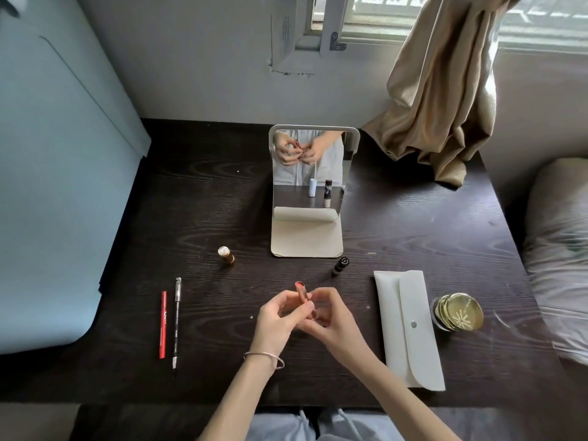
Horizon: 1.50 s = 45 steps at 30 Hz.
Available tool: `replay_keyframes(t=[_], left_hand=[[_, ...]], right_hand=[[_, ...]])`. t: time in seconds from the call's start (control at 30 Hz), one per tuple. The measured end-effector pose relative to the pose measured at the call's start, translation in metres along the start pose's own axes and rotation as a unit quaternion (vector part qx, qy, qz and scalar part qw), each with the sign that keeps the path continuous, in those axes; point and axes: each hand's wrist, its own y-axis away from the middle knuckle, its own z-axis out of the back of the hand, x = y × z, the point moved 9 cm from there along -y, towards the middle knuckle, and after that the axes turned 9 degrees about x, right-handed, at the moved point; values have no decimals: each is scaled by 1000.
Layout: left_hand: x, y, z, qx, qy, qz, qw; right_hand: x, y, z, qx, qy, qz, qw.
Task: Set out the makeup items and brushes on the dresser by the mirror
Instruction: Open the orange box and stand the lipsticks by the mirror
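Both hands hold a rose-gold lipstick (301,292) above the dark dresser (206,202), its red tip pointing up. My left hand (276,319) pinches the tube from the left and my right hand (331,316) grips its base. A gold-capped lipstick (226,255) stands to the left of the standing mirror (308,189). Near the mirror's right front corner stands a small black tube (339,266). A red pencil (163,324) and a black pencil (176,321) lie side by side at the left.
A white snap pouch (410,329) lies at the right, with a gold-lidded jar (458,311) beside it. A tan curtain (439,90) hangs onto the dresser's back right corner. A bed (560,265) borders the right edge and a pale blue panel (63,186) the left.
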Motion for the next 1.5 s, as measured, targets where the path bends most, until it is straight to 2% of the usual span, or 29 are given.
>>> replay_keyframes(t=[0.07,0.17,0.23,0.37,0.63,1.3,1.5], left_hand=[[-2,-2,-5,-3,54,18,998],[-7,-4,-1,-58,107,10,992],[-12,-3,-1,-77,120,3,990],[-15,-4,-4,-69,142,20,987],[-18,-6,1,-97,142,33,985],[-28,-10,0,-97,120,27,988],[-30,-13,-3,-94,121,27,988]], right_hand=[[8,-2,6,-38,-1,7,999],[12,-2,15,-79,10,10,997],[13,-1,18,-75,-4,11,997],[7,-2,12,-14,-156,-14,987],[0,-10,5,-13,-345,-64,936],[10,-18,9,-14,-308,-74,948],[8,-20,9,-15,-326,-76,942]])
